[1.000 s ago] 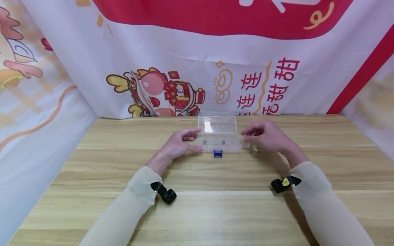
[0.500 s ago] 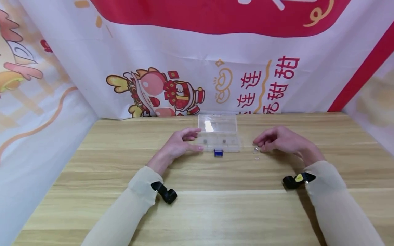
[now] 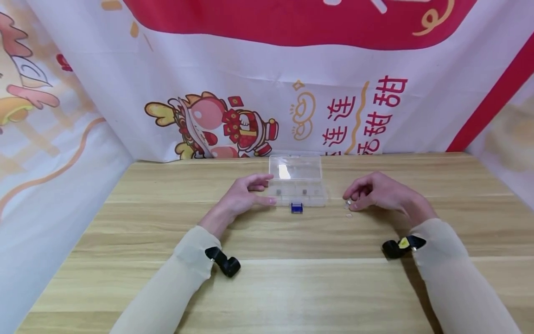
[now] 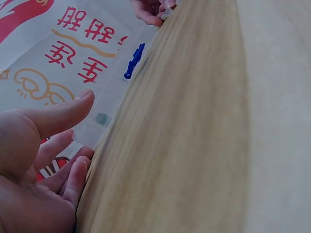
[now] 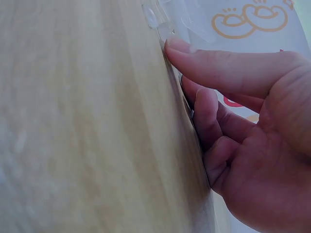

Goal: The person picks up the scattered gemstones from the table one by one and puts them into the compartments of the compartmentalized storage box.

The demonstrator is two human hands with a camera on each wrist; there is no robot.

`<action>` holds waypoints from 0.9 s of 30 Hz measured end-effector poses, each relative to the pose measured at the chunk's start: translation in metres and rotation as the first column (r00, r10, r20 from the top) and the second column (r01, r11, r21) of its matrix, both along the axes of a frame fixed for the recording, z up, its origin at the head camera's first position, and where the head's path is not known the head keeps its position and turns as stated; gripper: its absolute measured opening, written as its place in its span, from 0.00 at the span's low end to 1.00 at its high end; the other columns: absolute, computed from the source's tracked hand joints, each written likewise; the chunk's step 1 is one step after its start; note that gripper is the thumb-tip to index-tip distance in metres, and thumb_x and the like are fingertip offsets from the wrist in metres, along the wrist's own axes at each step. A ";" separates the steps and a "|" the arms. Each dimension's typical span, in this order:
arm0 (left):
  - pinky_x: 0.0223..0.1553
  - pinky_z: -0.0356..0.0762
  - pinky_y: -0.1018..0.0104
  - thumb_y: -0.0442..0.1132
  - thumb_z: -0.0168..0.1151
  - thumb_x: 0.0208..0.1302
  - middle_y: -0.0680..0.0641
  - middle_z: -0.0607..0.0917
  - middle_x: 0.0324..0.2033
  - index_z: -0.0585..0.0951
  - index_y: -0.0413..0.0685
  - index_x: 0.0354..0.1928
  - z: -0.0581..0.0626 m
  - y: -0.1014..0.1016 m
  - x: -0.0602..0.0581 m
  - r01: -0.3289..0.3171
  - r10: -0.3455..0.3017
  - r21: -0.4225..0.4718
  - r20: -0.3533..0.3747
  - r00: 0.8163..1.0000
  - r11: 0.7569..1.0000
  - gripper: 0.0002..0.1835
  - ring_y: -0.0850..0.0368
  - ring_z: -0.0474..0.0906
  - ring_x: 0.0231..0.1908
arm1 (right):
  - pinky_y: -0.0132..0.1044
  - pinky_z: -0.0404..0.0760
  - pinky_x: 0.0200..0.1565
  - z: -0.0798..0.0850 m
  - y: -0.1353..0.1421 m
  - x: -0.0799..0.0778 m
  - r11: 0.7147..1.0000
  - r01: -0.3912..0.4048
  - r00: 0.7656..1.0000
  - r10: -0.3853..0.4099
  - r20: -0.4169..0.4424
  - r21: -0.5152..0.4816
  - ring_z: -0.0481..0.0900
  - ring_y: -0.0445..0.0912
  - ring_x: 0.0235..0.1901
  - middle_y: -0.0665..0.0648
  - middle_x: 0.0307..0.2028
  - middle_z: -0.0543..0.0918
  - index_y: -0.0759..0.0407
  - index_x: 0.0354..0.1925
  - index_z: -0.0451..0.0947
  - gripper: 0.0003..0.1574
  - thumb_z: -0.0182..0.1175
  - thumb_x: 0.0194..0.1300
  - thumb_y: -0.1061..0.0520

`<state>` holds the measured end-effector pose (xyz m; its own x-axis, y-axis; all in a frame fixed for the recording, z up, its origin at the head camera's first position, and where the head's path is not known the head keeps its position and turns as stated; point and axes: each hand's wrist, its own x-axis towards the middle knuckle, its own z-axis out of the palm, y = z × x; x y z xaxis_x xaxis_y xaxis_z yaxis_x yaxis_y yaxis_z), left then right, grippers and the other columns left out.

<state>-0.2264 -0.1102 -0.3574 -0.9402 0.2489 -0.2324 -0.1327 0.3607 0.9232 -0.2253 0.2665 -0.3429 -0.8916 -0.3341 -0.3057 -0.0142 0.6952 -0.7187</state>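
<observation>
A clear plastic compartment box stands at the back of the table with its lid raised and a blue latch at its front. Small dark pieces show inside two compartments. My left hand rests at the box's left end, thumb by the front corner and fingers towards the back, all fairly straight. To the right of the box, my right hand pinches a small clear piece low at the tabletop between thumb and forefinger. In the right wrist view, the thumb touches clear material at its tip.
Another small clear piece lies on the wooden table, just in front of the right hand. A printed cloth hangs along the table's back edge and sides. Black wrist cameras sit on both sleeves.
My right hand has drawn away from the box's right end to the clear pieces on the table, and its thumb and forefinger have closed in on one. The left hand stays put.
</observation>
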 end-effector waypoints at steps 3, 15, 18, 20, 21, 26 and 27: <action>0.76 0.68 0.48 0.38 0.81 0.58 0.49 0.80 0.67 0.79 0.64 0.71 -0.001 0.001 0.001 0.000 0.000 0.002 0.008 1.000 1.000 0.39 0.48 0.72 0.68 | 0.32 0.78 0.44 -0.001 0.001 0.001 1.000 -0.001 1.000 0.001 -0.010 -0.010 0.76 0.47 0.43 0.57 0.43 0.85 0.58 0.51 0.88 0.19 0.78 0.62 0.56; 0.76 0.69 0.48 0.38 0.82 0.57 0.50 0.80 0.67 0.78 0.64 0.71 -0.002 0.000 0.000 0.000 0.000 -0.003 0.000 1.000 1.000 0.39 0.49 0.73 0.68 | 0.32 0.79 0.44 0.000 0.001 0.001 1.000 0.002 1.000 -0.002 -0.027 -0.008 0.77 0.47 0.42 0.57 0.43 0.87 0.57 0.50 0.89 0.15 0.75 0.66 0.54; 0.76 0.68 0.48 0.38 0.82 0.57 0.50 0.80 0.67 0.78 0.65 0.71 0.000 0.001 -0.001 0.003 -0.003 -0.004 0.001 1.000 1.000 0.40 0.49 0.73 0.68 | 0.32 0.78 0.43 0.000 0.002 0.001 1.000 -0.001 0.999 0.000 -0.038 -0.004 0.77 0.46 0.42 0.57 0.42 0.87 0.56 0.49 0.89 0.15 0.74 0.66 0.53; 0.77 0.68 0.48 0.38 0.82 0.57 0.51 0.80 0.67 0.78 0.65 0.71 0.000 0.001 0.000 0.004 -0.004 -0.003 0.004 1.000 1.000 0.39 0.49 0.73 0.69 | 0.32 0.78 0.43 -0.001 0.002 0.001 1.000 -0.003 0.999 0.003 -0.045 0.000 0.77 0.45 0.41 0.56 0.42 0.87 0.57 0.49 0.89 0.15 0.74 0.67 0.53; 0.76 0.68 0.48 0.38 0.82 0.57 0.50 0.80 0.67 0.78 0.65 0.71 0.000 0.001 0.000 0.004 -0.004 -0.003 0.004 1.000 1.000 0.39 0.49 0.73 0.69 | 0.32 0.77 0.42 -0.001 0.002 0.001 1.000 -0.004 0.999 0.004 -0.046 0.000 0.77 0.45 0.41 0.56 0.42 0.87 0.57 0.49 0.89 0.14 0.73 0.67 0.53; 0.76 0.69 0.49 0.38 0.81 0.58 0.50 0.80 0.67 0.78 0.64 0.71 0.000 0.000 0.000 0.000 0.000 -0.004 0.005 1.000 1.000 0.38 0.49 0.73 0.68 | 0.33 0.77 0.40 -0.002 0.001 0.001 1.000 0.000 0.999 0.000 -0.046 0.004 0.76 0.46 0.40 0.56 0.42 0.86 0.57 0.50 0.89 0.15 0.72 0.69 0.52; 0.76 0.69 0.49 0.38 0.81 0.58 0.50 0.80 0.67 0.78 0.64 0.71 0.000 0.000 0.001 -0.001 0.001 -0.006 0.004 1.000 1.000 0.38 0.49 0.73 0.68 | 0.33 0.77 0.40 -0.002 0.000 0.001 1.000 0.004 0.999 -0.004 -0.043 0.006 0.76 0.46 0.40 0.56 0.42 0.86 0.57 0.50 0.88 0.15 0.72 0.70 0.51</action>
<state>-0.2259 -0.1097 -0.3571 -0.9394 0.2468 -0.2377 -0.1369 0.3658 0.9206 -0.2247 0.2667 -0.3450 -0.9050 -0.3292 -0.2693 -0.0422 0.6995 -0.7134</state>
